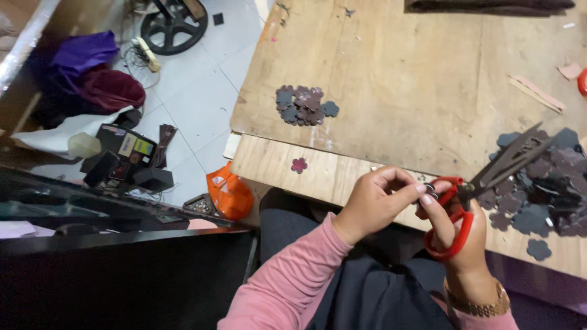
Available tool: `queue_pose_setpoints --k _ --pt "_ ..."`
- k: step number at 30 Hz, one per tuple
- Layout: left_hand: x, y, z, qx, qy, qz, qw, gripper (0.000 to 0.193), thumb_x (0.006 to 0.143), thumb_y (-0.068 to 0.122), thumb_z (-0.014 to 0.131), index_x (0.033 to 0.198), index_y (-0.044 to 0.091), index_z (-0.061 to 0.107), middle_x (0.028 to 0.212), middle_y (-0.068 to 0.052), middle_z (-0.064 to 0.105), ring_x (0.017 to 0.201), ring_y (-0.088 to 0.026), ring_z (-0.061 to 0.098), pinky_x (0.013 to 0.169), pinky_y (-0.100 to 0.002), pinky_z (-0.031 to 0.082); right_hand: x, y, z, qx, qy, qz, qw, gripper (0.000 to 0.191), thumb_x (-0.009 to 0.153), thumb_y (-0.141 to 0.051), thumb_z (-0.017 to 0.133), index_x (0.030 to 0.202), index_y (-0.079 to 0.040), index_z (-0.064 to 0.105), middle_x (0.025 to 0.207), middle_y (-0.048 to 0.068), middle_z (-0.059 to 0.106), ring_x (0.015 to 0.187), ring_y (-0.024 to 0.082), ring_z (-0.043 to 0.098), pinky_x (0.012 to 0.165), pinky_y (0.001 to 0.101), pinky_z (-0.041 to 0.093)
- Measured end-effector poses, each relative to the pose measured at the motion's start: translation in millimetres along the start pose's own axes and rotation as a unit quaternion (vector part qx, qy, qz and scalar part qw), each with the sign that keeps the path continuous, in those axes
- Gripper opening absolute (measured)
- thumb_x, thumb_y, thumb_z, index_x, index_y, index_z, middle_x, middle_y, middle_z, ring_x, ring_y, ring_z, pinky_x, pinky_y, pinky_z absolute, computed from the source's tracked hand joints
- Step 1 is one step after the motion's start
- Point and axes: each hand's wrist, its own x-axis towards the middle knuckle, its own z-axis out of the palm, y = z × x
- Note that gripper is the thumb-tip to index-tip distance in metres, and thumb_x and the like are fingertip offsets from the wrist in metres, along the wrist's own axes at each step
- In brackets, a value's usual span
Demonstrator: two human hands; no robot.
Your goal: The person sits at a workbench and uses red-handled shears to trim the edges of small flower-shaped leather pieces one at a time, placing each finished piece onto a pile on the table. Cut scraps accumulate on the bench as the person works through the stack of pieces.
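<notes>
Two flower-cutout piles (304, 105) (538, 183) flank the scissors (483, 189) on the table (403, 79).

At the lower right of the frame the scissors (471, 201) have bright red handles and dark grey blades. Near them, the flower-shaped cutouts (538, 195) are dark slate grey, while a single flower (299, 165) at centre is maroon. The wooden table (416, 79) is pale tan. Both sleeves (287, 287) are pink. At lower centre a plastic bag (229, 192) is orange; at upper left a cloth (85, 52) is purple.
</notes>
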Motion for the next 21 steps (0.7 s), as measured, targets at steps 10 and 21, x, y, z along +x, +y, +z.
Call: queue_pose_setpoints --k 10,21 --pt "-1 1 1 0.023 -0.006 -0.006 1.0 0.015 0.1 0.015 0.073 0.1 0.001 0.07 0.09 -0.003 0.072 0.082 -0.006 0.065 0.075 -0.022 0.054 -1 1 -1 0.003 0.004 -0.013 1.0 0.015 0.098 -0.007 0.066 0.109 0.001 0.06 0.087 0.007 0.065 0.08 0.013 0.062 0.073 0.0247 0.049" --pt "-5 -1 0 0.018 -0.043 -0.031 0.998 0.015 0.094 0.009 0.073 0.104 0.0 0.066 0.095 -0.004 0.071 0.087 -0.01 0.07 0.076 -0.025 0.059 -6 13 -10 0.045 0.018 0.002 0.999 0.013 0.095 -0.005 0.066 0.108 -0.003 0.063 0.099 0.003 0.066 0.087 0.012 0.063 0.078 0.0266 0.053"
